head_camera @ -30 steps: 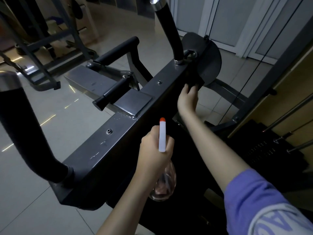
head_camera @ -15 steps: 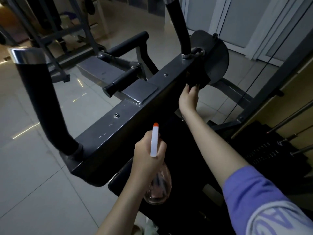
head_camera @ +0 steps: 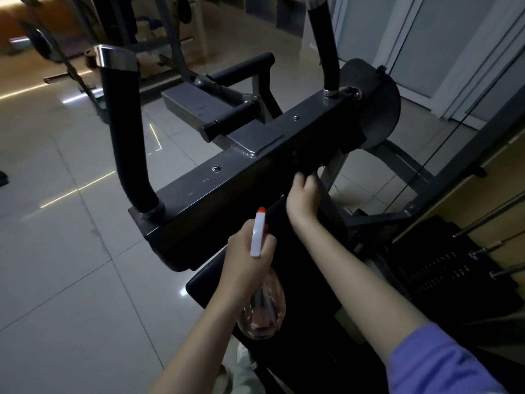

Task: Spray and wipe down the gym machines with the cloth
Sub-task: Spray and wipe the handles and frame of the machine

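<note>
Two-handed: pinching dark cloth (head_camera: 309, 167) in right hand (head_camera: 305, 196) against grey steel crossbeam (head_camera: 247, 166) running near-left to far-right; gripping clear, white-headed spray bottle (head_camera: 262, 305) in left hand (head_camera: 247, 258).

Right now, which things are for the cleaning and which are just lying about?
For the job: spray bottle gripped by left hand; dark cloth, barely visible, held by right hand; machine crossbar.
Just lying about: weight stack; gym frames in the background.
</note>
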`<state>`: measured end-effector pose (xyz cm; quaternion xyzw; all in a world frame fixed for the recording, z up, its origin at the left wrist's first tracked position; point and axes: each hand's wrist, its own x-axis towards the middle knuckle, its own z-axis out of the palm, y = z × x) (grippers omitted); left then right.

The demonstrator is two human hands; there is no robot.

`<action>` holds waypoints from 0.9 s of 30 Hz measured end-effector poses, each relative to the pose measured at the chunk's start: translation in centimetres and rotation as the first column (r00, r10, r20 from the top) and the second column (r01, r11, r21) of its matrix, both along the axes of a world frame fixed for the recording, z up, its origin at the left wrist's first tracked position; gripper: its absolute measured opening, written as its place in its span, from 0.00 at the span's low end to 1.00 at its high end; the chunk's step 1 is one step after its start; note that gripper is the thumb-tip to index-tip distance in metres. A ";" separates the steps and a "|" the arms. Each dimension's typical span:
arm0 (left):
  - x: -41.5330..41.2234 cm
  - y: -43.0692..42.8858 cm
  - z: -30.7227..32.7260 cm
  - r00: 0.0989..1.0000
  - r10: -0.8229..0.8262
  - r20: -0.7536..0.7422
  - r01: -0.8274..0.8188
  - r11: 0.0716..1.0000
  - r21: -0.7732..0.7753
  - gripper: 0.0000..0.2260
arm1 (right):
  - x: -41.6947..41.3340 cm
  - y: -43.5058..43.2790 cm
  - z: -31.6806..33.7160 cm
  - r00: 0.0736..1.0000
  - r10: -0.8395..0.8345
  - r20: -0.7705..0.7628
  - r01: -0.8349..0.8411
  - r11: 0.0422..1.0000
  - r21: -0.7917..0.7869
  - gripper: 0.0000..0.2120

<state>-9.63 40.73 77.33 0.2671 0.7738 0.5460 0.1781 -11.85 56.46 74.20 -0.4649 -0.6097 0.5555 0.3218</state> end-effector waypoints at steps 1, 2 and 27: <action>0.1 -0.4 0.1 1.000 0.003 -0.011 -0.003 1.000 -0.002 0.12 | -0.2 0.9 0.8 1.000 -0.024 0.002 0.024 0.999 -0.026 0.20; 0.2 -0.7 0.1 1.000 0.002 -0.022 -0.002 1.000 -0.005 0.11 | -0.9 1.7 1.3 0.999 -0.043 0.005 0.043 0.999 -0.031 0.21; 0.4 -10.9 -0.7 0.997 -0.005 0.073 0.005 1.000 -0.009 0.10 | -0.4 -5.1 1.7 0.996 0.055 0.075 -0.058 0.998 0.036 0.20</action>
